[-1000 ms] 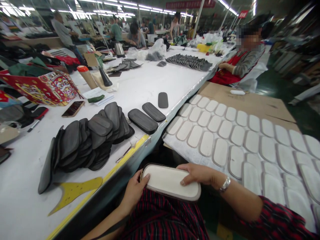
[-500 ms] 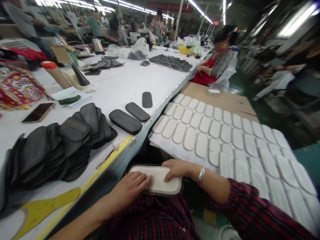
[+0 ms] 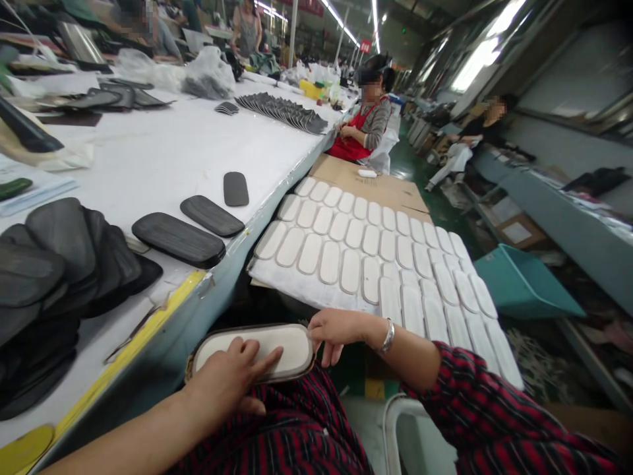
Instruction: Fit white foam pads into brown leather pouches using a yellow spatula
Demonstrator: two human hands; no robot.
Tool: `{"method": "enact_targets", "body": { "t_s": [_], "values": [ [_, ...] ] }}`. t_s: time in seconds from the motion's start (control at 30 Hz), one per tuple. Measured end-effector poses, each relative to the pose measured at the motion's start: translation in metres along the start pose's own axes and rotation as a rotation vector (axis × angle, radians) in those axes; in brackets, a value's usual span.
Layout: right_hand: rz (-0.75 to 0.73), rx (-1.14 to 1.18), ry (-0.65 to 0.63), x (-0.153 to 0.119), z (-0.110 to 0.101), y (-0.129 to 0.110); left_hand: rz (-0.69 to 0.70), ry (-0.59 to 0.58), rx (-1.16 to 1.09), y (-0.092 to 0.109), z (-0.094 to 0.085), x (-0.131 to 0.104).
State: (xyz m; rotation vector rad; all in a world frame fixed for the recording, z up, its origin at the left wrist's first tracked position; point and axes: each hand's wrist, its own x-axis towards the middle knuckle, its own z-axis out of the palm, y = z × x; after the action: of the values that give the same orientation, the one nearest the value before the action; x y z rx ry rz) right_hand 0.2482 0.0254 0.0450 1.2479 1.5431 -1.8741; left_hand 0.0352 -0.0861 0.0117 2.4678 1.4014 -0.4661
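An oblong cream panel (image 3: 291, 346) with a dark rim lies at my lap, just beside the table edge. My left hand (image 3: 232, 373) rests on its top, index finger stretched along the cream face and the other fingers apart. At the panel's right end, my right hand (image 3: 329, 333) pinches the rim between thumb and fingers. Similar cream panels (image 3: 353, 234) lie in overlapping rows on a board to the right. On the white table, dark oblong pieces (image 3: 178, 237) lie near the edge, with a heap of dark pieces (image 3: 64, 251) further left.
The white table (image 3: 148, 155) runs along my left, with yellow tape (image 3: 133, 343) on its edge. Cardboard (image 3: 346, 168) lies beyond the cream rows. A person in a red apron (image 3: 363, 122) sits past it. A teal bin (image 3: 527, 280) stands at right.
The view has turned right. My right hand has shifted from the panel's top to its right end. My left hand's fingers have spread, with the index stretched out.
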Motion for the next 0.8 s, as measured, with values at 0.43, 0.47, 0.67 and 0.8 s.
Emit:
{"method": "enact_targets", "body": {
  "t_s": [0.43,0.47,0.67,0.8],
  "values": [
    [-0.166,0.408,0.316,0.017,-0.010,0.069,-0.007,-0.067,0.031,0.004,0.001,0.000],
    [-0.181,0.452,0.327,0.021,-0.008,0.077,-0.004,-0.073,0.034,0.004,-0.001,0.000],
    [-0.258,0.689,0.219,0.045,0.019,0.115,0.007,-0.086,0.047,0.007,-0.005,-0.002],
    [-0.390,0.867,0.087,0.061,0.042,0.128,0.020,-0.076,0.068,0.006,-0.003,-0.002]
  ]
}}
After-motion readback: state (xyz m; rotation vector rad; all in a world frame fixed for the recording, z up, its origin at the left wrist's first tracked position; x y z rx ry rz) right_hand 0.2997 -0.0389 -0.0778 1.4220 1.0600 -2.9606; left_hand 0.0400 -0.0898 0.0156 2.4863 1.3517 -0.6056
